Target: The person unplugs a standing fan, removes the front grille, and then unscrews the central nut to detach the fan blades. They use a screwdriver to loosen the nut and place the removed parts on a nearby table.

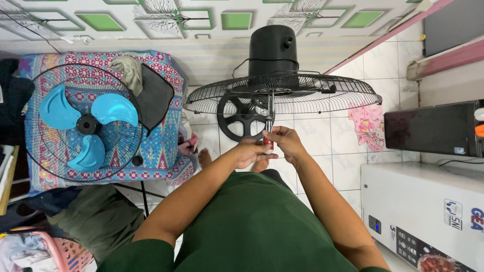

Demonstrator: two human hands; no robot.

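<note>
A black standing fan (273, 55) faces up below me, with its rear wire guard (322, 94) spread around the motor shaft. My left hand (250, 151) and my right hand (284, 140) meet just under the shaft, both closed around a screwdriver (268, 132) with a red and white handle. Its metal shank points up into the fan's hub. The round black base (241, 117) of the fan shows beneath the guard.
A blue three-blade fan blade (88, 123) lies inside a front wire guard (45, 85) on a patterned cloth at the left. A pink cloth (369, 123) lies on the white tiles. A white freezer (423, 206) and a dark cabinet (433, 128) stand at the right. A pink basket (68, 254) sits at bottom left.
</note>
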